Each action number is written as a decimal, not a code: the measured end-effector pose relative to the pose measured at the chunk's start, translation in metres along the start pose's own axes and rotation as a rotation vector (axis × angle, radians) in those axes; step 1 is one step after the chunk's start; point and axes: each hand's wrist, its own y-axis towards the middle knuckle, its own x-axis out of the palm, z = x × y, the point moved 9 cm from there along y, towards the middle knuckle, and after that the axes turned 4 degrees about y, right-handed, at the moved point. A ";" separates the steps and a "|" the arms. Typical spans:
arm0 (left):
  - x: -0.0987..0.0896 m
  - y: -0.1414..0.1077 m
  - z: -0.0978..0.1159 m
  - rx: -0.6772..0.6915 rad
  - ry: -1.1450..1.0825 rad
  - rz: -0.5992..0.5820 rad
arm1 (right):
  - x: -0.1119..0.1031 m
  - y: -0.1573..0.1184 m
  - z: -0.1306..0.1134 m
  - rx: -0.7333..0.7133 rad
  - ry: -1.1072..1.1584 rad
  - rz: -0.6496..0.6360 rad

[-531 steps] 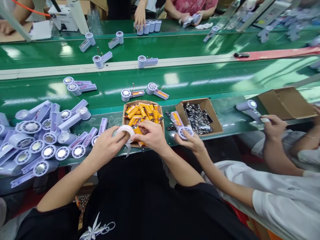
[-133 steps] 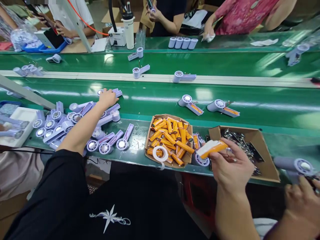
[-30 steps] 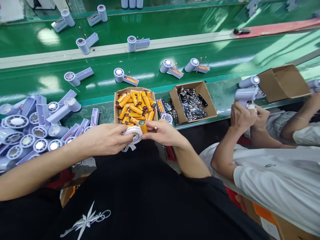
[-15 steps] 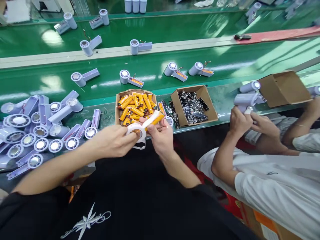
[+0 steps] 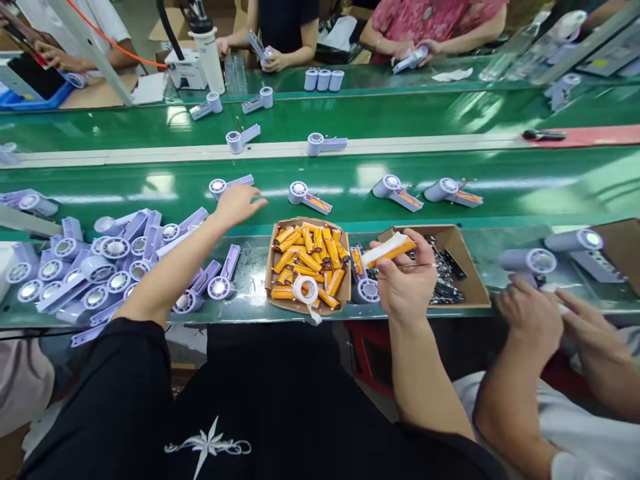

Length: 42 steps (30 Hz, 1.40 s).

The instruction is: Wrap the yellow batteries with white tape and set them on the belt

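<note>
My right hand (image 5: 407, 280) grips an orange battery (image 5: 390, 249) with white tape along its top, above the gap between two cardboard boxes. Reaching over the green belt, my left hand (image 5: 239, 204) has its fingers apart and holds nothing; it is beside a lilac fan unit (image 5: 218, 187), partly covering it. A white tape roll (image 5: 305, 289) lies on the orange batteries (image 5: 310, 250) in the left box (image 5: 270, 293), its loose end hanging over the front rim.
Many lilac fan units (image 5: 115, 248) are heaped at the left. Circuit boards fill the right box (image 5: 473, 267). More fan units (image 5: 299, 193) lie along the green belt (image 5: 345, 175). A neighbour's hands (image 5: 533, 310) work at the right; people sit opposite.
My left hand let go of the tape roll, now on the batteries, and moved out over the belt. My right hand moved right with the taped battery. The view tilted up.
</note>
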 end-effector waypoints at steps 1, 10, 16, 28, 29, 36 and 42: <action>-0.003 0.012 -0.029 -0.120 0.115 0.055 | 0.002 0.001 -0.001 0.001 -0.001 0.005; 0.037 0.052 -0.069 0.101 0.388 -0.215 | 0.086 0.064 -0.002 -0.046 -0.115 -0.217; 0.037 0.076 -0.090 0.060 0.182 -0.352 | 0.256 0.121 0.084 -0.020 -0.564 -0.755; 0.036 0.084 -0.071 -0.071 0.161 -0.137 | 0.325 0.108 0.162 -0.121 -1.203 -1.181; 0.036 0.086 -0.070 -0.074 0.168 -0.140 | 0.329 0.108 0.158 -0.116 -1.182 -1.174; 0.013 0.072 -0.044 -0.136 0.136 -0.050 | 0.305 0.103 0.083 -0.108 -1.084 -1.023; 0.022 -0.083 0.125 0.752 0.066 0.162 | 0.124 -0.012 -0.020 -0.195 -0.871 -0.865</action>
